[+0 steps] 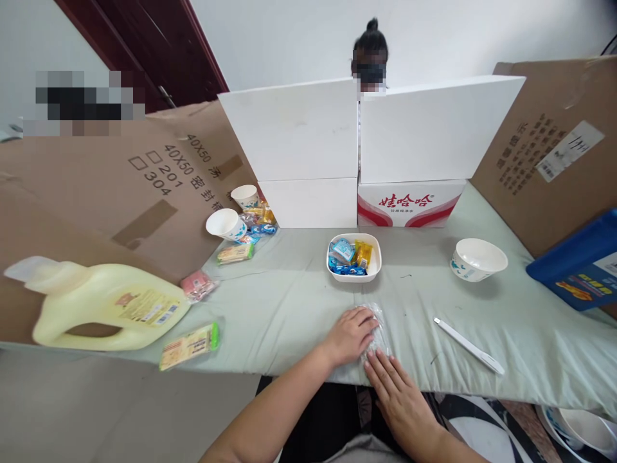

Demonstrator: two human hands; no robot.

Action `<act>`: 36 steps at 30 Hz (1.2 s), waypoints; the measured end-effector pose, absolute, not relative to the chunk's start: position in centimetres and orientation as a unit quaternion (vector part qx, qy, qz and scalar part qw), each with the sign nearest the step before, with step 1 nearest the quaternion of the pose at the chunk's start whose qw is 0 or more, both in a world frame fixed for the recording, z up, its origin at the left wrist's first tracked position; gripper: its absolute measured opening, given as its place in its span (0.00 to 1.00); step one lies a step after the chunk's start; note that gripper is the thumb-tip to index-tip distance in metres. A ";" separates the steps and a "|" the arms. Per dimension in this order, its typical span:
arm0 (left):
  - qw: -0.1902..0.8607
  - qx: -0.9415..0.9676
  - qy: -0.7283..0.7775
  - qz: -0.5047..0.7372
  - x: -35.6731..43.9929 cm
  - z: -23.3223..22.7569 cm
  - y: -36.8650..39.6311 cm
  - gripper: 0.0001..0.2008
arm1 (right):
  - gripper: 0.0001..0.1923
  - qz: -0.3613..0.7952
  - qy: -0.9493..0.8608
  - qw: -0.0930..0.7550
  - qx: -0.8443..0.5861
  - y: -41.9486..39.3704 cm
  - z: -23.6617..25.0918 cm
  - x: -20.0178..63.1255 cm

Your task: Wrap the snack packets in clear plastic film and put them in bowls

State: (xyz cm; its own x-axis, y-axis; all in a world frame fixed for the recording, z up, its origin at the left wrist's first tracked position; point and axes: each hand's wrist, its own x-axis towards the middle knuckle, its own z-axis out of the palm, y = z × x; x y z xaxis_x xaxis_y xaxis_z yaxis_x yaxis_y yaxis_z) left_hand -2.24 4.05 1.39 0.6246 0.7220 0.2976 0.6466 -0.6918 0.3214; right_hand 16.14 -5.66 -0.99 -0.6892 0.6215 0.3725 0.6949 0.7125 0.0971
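Counter (pixel 289 302) under pale green cloth; I am sitting at its near edge. White square dish (pixel 354 258) of wrapped sweets lying straight ahead, beyond my hands. Clear plastic bag (pixel 375 331) lying flat, long axis running away from me. Left hand (pixel 351 334) pressing its left side, fingers curled; right hand (pixel 398 392) flat, fingers spread, fingertips touching its near end

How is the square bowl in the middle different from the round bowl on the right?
The square bowl holds wrapped snacks; the round bowl shows nothing inside. The square bowl has rounded corners and plain white walls; the round bowl has a blue pattern on its outer wall. The square bowl stands nearer to both hands, just beyond the left hand. Both are white and stand upright on the green cloth.
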 end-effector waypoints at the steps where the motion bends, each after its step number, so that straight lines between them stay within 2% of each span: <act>1: 0.094 0.893 0.390 0.202 -2.2 1.3 4.1 0.15 | 0.30 -0.116 -0.912 0.165 -0.358 -5.8 -0.9 16.4; 6: 0.122 0.896 0.365 0.220 -2.7 1.3 3.8 0.16 | 0.21 -0.061 -0.900 0.226 -0.369 -4.9 0.0 17.5; 10: 0.141 0.885 0.350 0.274 -3.0 1.4 3.7 0.10 | 0.09 0.026 -0.897 0.264 -0.354 -4.6 -0.1 17.0; 17: 0.141 0.871 0.378 0.280 -2.8 1.1 3.9 0.11 | 0.11 0.118 -0.893 0.300 -0.314 -3.8 2.1 16.4; 21: 0.186 0.851 0.396 0.289 -2.9 1.0 4.0 0.24 | 0.10 0.182 -0.858 0.242 -0.415 -0.3 2.9 16.0; 24: 0.212 0.841 0.406 0.289 -3.2 0.7 4.2 0.34 | 0.10 0.156 -0.831 0.185 -0.501 2.3 2.3 15.1; 27: 0.217 0.839 0.414 0.278 -3.4 0.4 4.3 0.38 | 0.09 0.121 -0.816 0.166 -0.540 3.6 1.4 14.0; 31: 0.205 0.831 0.401 0.327 -3.5 0.6 4.1 0.33 | 0.07 0.074 -0.810 0.140 -0.564 3.5 0.6 12.9; 34: 0.155 0.808 0.399 0.405 -3.5 1.2 3.7 0.22 | 0.06 0.047 -0.815 0.129 -0.563 3.2 0.5 12.5; 36: 0.125 0.828 0.374 0.399 -3.3 1.5 3.4 0.13 | 0.05 0.034 -0.820 0.126 -0.558 3.0 0.6 12.3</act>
